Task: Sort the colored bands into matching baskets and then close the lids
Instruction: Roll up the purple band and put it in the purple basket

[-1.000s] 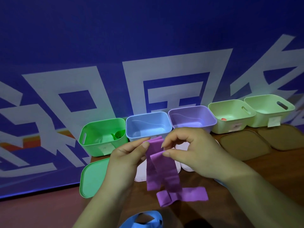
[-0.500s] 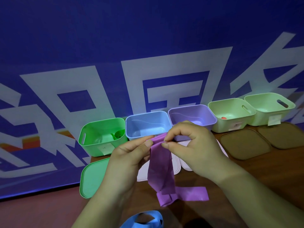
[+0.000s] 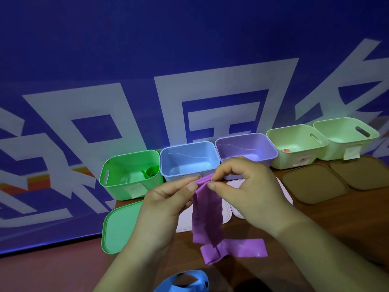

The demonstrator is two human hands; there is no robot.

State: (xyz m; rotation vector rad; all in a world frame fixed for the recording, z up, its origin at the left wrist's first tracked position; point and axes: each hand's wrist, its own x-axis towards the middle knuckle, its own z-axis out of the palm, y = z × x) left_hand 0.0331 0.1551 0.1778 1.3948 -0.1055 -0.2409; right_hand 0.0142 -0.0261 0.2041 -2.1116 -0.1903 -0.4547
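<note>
Two-handed pinch: left hand (image 3: 166, 199) and right hand (image 3: 244, 186) gripping purple band (image 3: 207, 218) at its top, length hanging down onto worktop (image 3: 315, 220). Just beyond right hand, purple basket (image 3: 271, 153), lid off.

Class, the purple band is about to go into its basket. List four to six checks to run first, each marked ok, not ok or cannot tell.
1. Left hand and right hand both pinch the purple band at its top edge: ok.
2. Purple basket has its lid off and its opening clear: ok.
3. Purple band lifted clear of the table: not ok, its lower end lies folded there.
4. Blue band apart from the purple one: ok.
5. Which of the pale lids fits the purple basket: cannot tell.
</note>
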